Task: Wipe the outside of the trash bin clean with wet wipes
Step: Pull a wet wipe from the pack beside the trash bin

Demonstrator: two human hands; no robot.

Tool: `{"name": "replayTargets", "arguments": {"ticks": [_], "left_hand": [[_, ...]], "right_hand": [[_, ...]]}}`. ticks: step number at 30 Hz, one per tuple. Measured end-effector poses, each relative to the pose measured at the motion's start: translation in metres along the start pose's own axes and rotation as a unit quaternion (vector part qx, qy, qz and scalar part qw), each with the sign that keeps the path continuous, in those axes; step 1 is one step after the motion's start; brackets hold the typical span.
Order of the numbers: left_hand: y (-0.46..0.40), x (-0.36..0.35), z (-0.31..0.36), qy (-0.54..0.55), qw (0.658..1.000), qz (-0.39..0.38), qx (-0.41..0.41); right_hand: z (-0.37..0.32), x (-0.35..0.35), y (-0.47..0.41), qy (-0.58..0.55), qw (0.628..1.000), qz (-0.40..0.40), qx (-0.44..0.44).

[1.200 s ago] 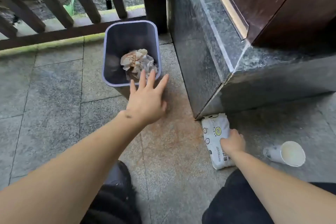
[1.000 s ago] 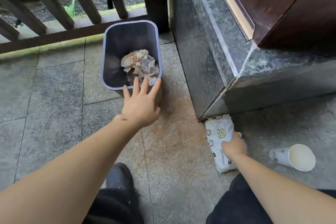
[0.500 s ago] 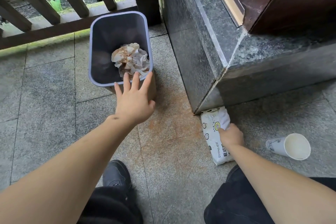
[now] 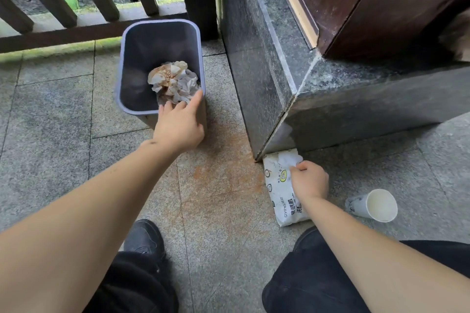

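A grey trash bin point(image 4: 132, 40) with a pale rim stands on the stone floor at upper left, crumpled stained paper point(image 4: 173, 81) inside it. My left hand point(image 4: 179, 126) rests on the bin's near rim, fingers curled over the edge, index finger along the right corner. A white pack of wet wipes point(image 4: 281, 193) lies flat on the floor at the foot of the stone corner. My right hand point(image 4: 309, 179) sits on the pack, its fingertips pinching a white wipe point(image 4: 290, 160) that sticks out at the pack's far end.
A dark polished stone plinth point(image 4: 267, 66) with a wooden door above rises right of the bin. A wooden railing point(image 4: 76, 2) runs behind it. A white paper cup point(image 4: 373, 207) lies on its side right of the pack. My knees and a black shoe point(image 4: 145, 236) are at the bottom.
My left hand has closed over the bin's near rim from a spread-finger reach. My right hand has slid up the pack and pinched a wipe at its far end.
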State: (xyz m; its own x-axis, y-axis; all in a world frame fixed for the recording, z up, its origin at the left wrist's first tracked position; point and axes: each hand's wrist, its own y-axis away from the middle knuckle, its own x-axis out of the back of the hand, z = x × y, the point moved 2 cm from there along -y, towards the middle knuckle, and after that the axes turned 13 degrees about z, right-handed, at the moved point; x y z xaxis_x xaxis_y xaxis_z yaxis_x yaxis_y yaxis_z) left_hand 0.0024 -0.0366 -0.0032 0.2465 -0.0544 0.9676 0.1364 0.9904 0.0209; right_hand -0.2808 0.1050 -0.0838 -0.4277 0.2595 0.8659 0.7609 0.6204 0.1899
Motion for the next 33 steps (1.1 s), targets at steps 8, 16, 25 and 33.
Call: {"name": "replayTargets", "arguments": {"ticks": [8, 16, 25, 33], "left_hand": [[-0.006, -0.014, 0.003, -0.064, 0.997, -0.036, -0.023], [-0.005, -0.011, 0.004, -0.055, 0.997, -0.023, -0.043], [-0.013, -0.016, 0.001, -0.043, 0.998, -0.022, -0.037], [-0.016, -0.024, 0.0, -0.099, 0.993, -0.008, -0.064]], "right_hand": [[-0.002, 0.016, -0.011, 0.071, 0.989, -0.128, 0.018], [-0.012, 0.038, -0.017, 0.022, 0.999, -0.044, 0.019], [-0.017, 0.043, -0.026, -0.035, 0.997, -0.051, -0.039], [-0.049, 0.046, -0.008, -0.074, 0.975, -0.199, -0.062]]}}
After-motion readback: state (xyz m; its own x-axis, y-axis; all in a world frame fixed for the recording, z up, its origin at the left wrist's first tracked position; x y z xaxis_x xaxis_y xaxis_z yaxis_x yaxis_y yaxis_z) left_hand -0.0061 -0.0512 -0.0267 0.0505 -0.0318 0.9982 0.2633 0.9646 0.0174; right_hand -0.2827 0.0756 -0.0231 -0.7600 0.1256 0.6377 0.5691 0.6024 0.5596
